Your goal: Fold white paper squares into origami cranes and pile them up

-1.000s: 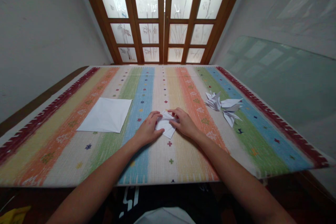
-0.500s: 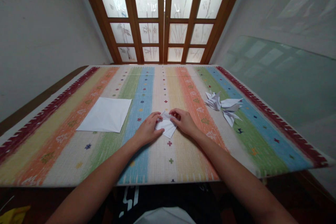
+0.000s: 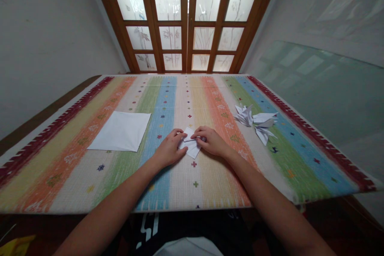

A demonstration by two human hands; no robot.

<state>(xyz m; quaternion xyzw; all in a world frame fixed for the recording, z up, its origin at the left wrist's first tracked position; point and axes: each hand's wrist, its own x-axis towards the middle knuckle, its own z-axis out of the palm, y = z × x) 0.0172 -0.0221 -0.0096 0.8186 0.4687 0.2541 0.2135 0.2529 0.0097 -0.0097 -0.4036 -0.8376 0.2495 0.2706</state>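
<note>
Inspecting the near centre of the striped cloth (image 3: 216, 192), I find the folded paper (image 3: 192, 150) lying flat between both hands, on the pale stripe just right of the blue one. The left hand (image 3: 168, 148) is half-closed, its fingers (image 3: 177, 132) curled over the paper's left edge. The right hand (image 3: 211, 142) is similarly curled, its fingertips (image 3: 199, 132) pressing the paper from the right. Good practice: pin the layers firmly against the cloth, edges square, creases true. A square sheet (image 3: 120, 131) lies left; origami figures (image 3: 244, 115) lie right.
</note>
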